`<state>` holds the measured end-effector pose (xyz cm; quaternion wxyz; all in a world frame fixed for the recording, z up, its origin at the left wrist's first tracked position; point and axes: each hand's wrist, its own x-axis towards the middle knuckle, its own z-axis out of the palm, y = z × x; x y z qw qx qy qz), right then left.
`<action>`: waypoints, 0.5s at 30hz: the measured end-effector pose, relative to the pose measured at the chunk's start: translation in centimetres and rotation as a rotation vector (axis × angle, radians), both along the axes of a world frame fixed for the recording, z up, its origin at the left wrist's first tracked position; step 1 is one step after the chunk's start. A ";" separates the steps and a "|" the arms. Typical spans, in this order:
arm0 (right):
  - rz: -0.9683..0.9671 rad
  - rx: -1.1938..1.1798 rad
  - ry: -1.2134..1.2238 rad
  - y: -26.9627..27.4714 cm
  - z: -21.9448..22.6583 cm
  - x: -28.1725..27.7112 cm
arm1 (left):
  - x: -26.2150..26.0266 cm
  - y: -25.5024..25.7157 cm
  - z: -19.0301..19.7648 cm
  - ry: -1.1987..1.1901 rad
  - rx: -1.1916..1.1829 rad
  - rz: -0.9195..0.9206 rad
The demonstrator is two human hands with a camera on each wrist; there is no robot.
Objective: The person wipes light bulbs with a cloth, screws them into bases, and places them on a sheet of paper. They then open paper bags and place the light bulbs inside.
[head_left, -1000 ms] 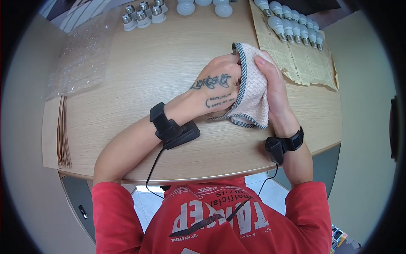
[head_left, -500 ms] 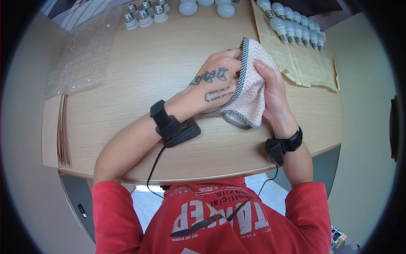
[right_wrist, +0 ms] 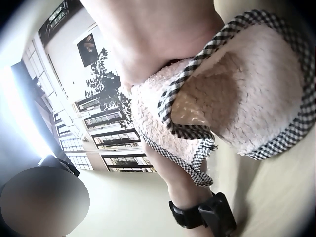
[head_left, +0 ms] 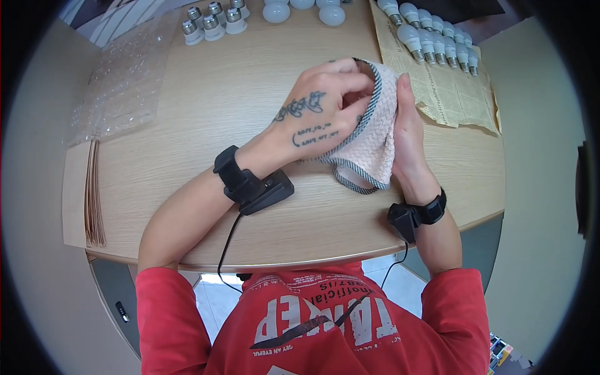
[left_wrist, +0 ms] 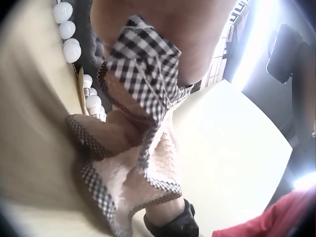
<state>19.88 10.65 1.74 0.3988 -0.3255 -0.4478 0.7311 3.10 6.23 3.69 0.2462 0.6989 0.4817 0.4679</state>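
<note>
A pale pink textured cloth with a black-and-white checked border is bunched between the two hands above the table. My left hand, tattooed on its back, holds the cloth from the left, its bent fingers reaching into the fold. On the other side my right hand grips the cloth, thumb pointing up along it and the other fingers hidden behind. In the left wrist view a checked corner hangs by the palm. The right wrist view shows the cloth forming a hollow; whatever the folds wrap is hidden.
Several bulbs stand base-up at the back left, with round white bulbs beside them. More bulbs lie in rows on printed brown paper. Clear plastic wrap and folded brown cardboard lie left. Cables trail from both wrist cameras.
The left fingers have loosened and spread at the cloth's edge, and that hand has shifted slightly left. The right thumb has moved from the cloth's front to its right side, pointing upward.
</note>
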 end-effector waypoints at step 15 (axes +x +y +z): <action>0.056 0.766 -0.591 -0.3 0.4 0.5 | -1.6 1.5 0.8 -0.539 0.079 0.197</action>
